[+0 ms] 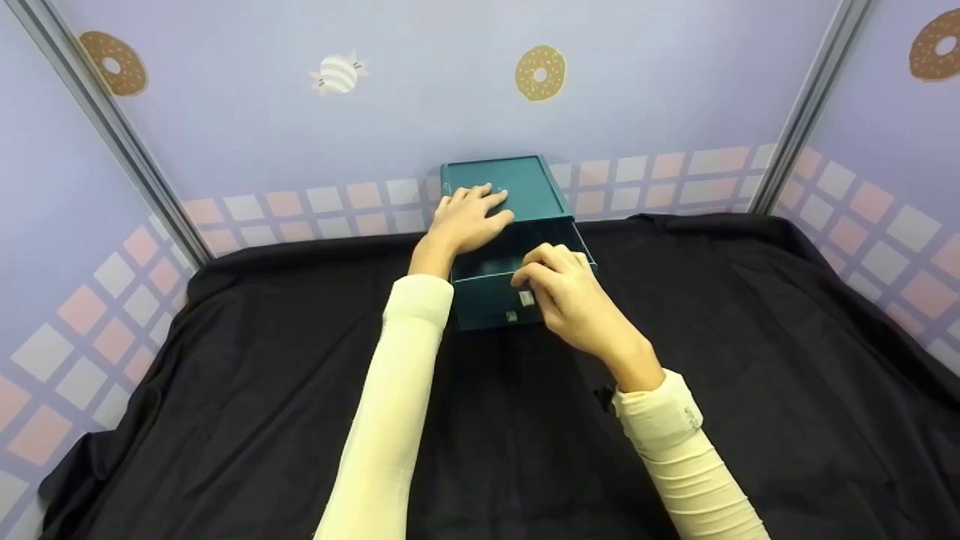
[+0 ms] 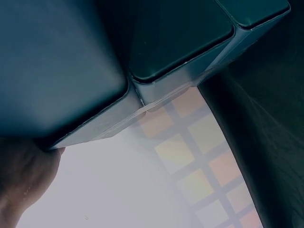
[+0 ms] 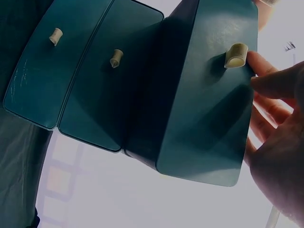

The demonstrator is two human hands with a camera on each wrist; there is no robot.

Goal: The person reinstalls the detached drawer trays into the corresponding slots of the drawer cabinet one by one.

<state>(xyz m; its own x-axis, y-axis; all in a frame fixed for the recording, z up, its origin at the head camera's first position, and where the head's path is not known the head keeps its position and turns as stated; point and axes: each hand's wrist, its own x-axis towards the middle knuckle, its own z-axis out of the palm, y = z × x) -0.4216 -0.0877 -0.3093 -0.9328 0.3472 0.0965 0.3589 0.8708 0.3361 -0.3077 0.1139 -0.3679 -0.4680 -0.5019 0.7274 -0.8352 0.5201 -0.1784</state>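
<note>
A teal drawer cabinet [image 1: 529, 196] stands against the back wall with its top drawer [image 1: 486, 291] pulled well out. My left hand [image 1: 465, 223] rests on the cabinet's top with fingers spread; only part of that hand [image 2: 28, 173] shows in the left wrist view. My right hand [image 1: 568, 301] pinches the upper edge of the drawer front [image 3: 211, 114], thumb on the outer face and fingers behind it. Beside the thumb is a small pale knob [image 3: 236, 55]. Two lower drawers, with knobs [image 3: 116, 58] of the same kind, stay closed. The drawer's inside looks dark, its far part hidden.
Black cloth [image 1: 300, 390] covers the table, bunched in folds along the wall. Lilac walls [image 1: 420, 90] with doughnut prints and pastel tiles enclose the back and both sides, with metal posts [image 1: 806, 112] at the corners.
</note>
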